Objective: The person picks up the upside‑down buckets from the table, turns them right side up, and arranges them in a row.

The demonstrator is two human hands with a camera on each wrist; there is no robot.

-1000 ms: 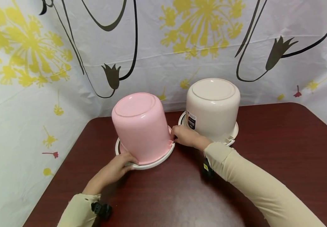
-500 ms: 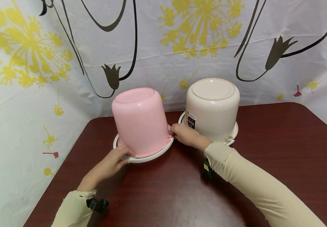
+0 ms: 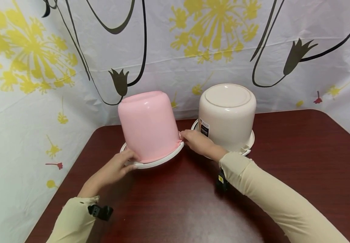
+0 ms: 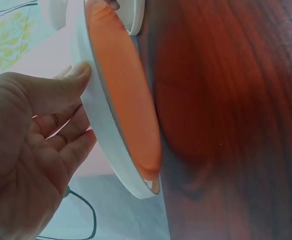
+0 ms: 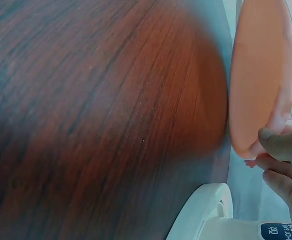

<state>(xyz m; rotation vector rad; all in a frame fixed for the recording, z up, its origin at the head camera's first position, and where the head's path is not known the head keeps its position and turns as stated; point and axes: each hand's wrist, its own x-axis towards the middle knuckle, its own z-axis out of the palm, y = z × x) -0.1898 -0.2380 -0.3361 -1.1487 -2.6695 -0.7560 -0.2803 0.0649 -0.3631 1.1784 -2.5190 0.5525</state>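
Observation:
An upside-down pink bucket (image 3: 147, 128) tilts away from me, its near edge off the table. A white band, perhaps its handle, (image 3: 159, 162) runs along the rim. My left hand (image 3: 114, 168) grips the near left rim; in the left wrist view the thumb presses the white band (image 4: 98, 115), fingers bent behind it. On the right side, my right hand (image 3: 197, 141) pinches the rim beside a small pink lug. Its fingertips are partly hidden in the head view. The right wrist view shows the bucket's inside (image 5: 258, 75), tinted orange, with the thumb at its edge.
Close by on the right, a cream bucket (image 3: 228, 116) stands upside down with a dark label (image 3: 204, 130) on its side. Both are on a dark red-brown table (image 3: 175, 209). A patterned white cloth (image 3: 163, 40) hangs behind and to the left.
The pink bucket's near edge has risen and its base has tipped back, away from me. My left hand moved up and slightly left with the rim. The right hand barely moved.

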